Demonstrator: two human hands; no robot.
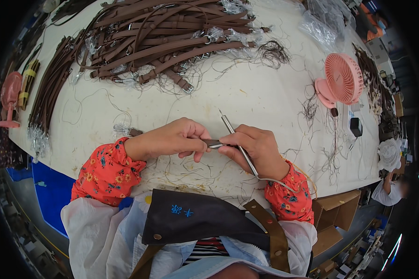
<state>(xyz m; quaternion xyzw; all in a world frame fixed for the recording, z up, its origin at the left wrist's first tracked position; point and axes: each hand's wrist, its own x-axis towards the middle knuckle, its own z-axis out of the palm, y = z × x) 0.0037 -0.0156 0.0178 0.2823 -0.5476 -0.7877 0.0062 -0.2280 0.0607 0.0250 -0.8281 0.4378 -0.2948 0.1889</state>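
Head camera looked down on a wide white work table covered with loose thread ends. Near the front edge of this table the left hand was curled around the end of a brown leather strap, with thumb and fingers pinching it; the other end of the strap, with a small clear wrapping, came out behind the wrist. The right hand was closed around a thin metal tool like a pen, held tilted, its pointed tip standing up and away from the body, and a pale cord left its lower end near the wrist. Both hands touched each other over the strap. Both sleeves were red with flowers. At the far side of the table lay a big pile of brown straps with metal buckles. To the right stood a small pink fan, well apart from the hands.
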